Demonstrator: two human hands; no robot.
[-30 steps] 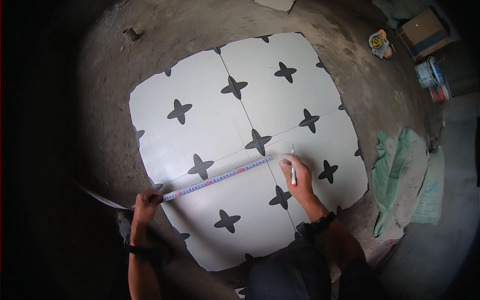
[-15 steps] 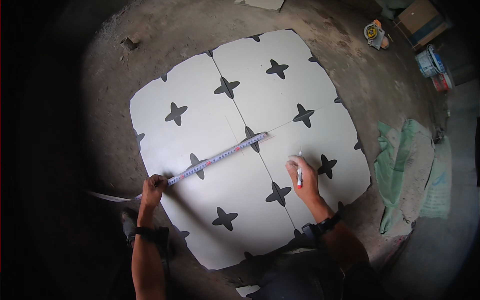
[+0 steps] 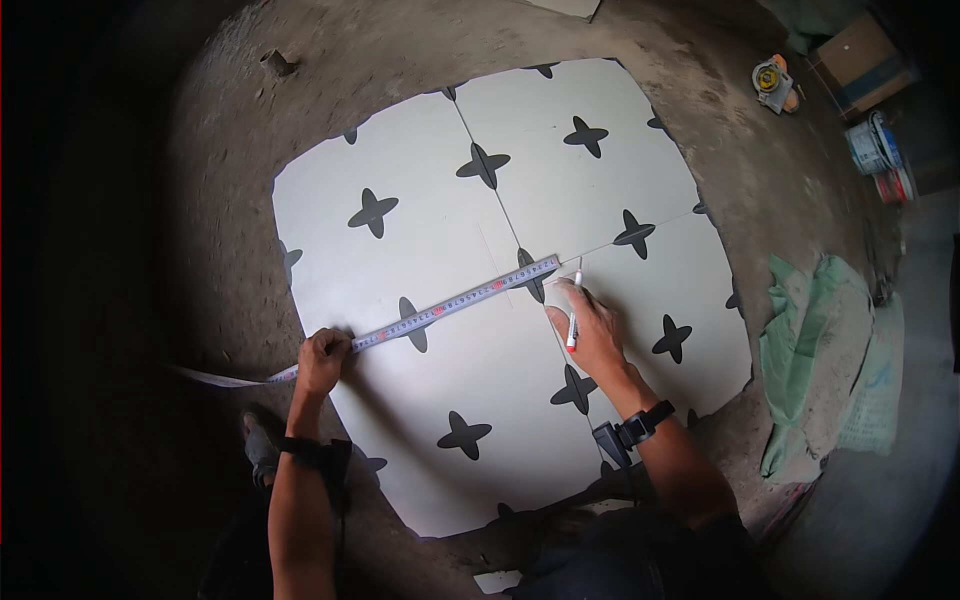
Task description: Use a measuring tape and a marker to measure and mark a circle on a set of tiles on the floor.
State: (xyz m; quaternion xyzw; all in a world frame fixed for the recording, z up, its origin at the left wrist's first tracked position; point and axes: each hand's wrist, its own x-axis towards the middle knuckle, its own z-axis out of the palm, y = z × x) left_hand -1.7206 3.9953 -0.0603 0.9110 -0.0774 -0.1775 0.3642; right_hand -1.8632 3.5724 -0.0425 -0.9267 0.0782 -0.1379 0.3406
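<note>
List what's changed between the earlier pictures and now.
The tape and left hand moved forward along the tiles; the tape now crosses the central cross. The right hand moved in toward the tape's right end. Nothing was grabbed or let go: the left hand keeps the tape, the right the pen. The tiles look unmoved.

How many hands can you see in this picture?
2. The left hand pinches the tape measure at the left edge of the patterned tiles; the right hand, near the tape's end, holds a marker. No others show.
</note>
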